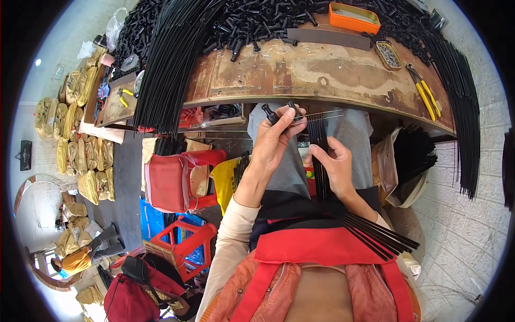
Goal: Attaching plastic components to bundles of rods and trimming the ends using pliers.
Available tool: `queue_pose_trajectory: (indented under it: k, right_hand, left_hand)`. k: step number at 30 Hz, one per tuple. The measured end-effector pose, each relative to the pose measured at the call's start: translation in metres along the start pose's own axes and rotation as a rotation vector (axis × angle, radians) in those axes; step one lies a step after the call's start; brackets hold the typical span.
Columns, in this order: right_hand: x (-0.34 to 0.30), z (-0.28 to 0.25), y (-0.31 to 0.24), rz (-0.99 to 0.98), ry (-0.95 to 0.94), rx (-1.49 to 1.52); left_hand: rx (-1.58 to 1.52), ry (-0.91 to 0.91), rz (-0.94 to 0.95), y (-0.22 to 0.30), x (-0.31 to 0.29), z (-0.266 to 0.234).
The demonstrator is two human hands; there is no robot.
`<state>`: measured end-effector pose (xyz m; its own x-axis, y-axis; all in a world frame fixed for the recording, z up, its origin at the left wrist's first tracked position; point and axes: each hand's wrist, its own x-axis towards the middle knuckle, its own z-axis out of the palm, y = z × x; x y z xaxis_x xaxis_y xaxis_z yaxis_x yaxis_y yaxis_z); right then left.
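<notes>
My left hand (273, 140) is closed around two short black plastic handles (270, 114) just below the bench edge. Thin metal wires (328, 114) stick out to the right from that hand, across the tops of some slim black rods. The fingers of my right hand (335, 162) pinch this upright bundle of black rods (320, 180) in front of my lap. More thick black rods (381, 236) lie slanting over my red apron (311, 246) at the right. How the wires sit in the handles is too small to tell.
The wooden bench (300, 75) carries a heap of black handles (257, 24), long black rods (171, 59), an orange box (354, 19), a small tray of metal bits (388, 55) and yellow-handled pliers (424, 92). Red stools (177, 182) stand left; a sack of rods (394, 166) stands right.
</notes>
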<state>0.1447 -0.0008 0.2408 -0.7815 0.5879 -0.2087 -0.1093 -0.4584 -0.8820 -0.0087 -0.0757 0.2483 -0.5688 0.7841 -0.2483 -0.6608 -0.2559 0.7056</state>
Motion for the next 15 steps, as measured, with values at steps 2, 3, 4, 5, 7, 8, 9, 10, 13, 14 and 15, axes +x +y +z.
queue_pose_trajectory:
  k: [2,3,4,5,7,8,9,10,13,14,15]
  right_hand:
    - [0.0,0.001,0.0,-0.006,0.001,-0.006]
    - [0.0,0.0,0.0,-0.007,0.001,0.004]
    - [0.0,0.001,0.0,-0.007,0.001,0.015]
    - [0.0,0.001,0.0,-0.006,0.001,0.014]
    - [0.0,0.0,-0.001,0.015,-0.001,0.024]
    - [0.0,0.0,-0.001,0.013,0.0,0.024]
    - [-0.001,0.0,-0.001,0.011,-0.002,0.021]
    - [-0.001,0.001,-0.001,0.01,-0.005,0.019]
    - [-0.001,0.002,0.001,-0.003,-0.012,0.029]
    - [-0.001,0.002,0.0,-0.003,-0.011,0.029]
    - [-0.001,0.003,0.0,-0.004,0.0,0.021]
  left_hand:
    - [-0.002,-0.012,0.004,-0.001,0.0,0.0]
    - [-0.003,-0.023,0.008,-0.001,0.0,0.0]
    - [-0.004,-0.023,0.007,-0.001,-0.001,0.001]
    - [0.003,-0.023,0.021,0.0,-0.001,0.004]
    - [0.008,-0.024,0.036,0.001,-0.003,0.008]
    - [0.008,-0.025,0.038,0.002,-0.003,0.009]
    - [0.008,-0.026,0.04,0.002,-0.003,0.01]
    - [0.008,-0.026,0.041,0.002,-0.003,0.008]
    - [-0.021,-0.026,0.042,0.0,-0.001,0.005]
    - [-0.004,-0.026,0.042,0.0,-0.001,0.005]
    - [0.014,-0.026,0.041,0.0,-0.001,0.006]
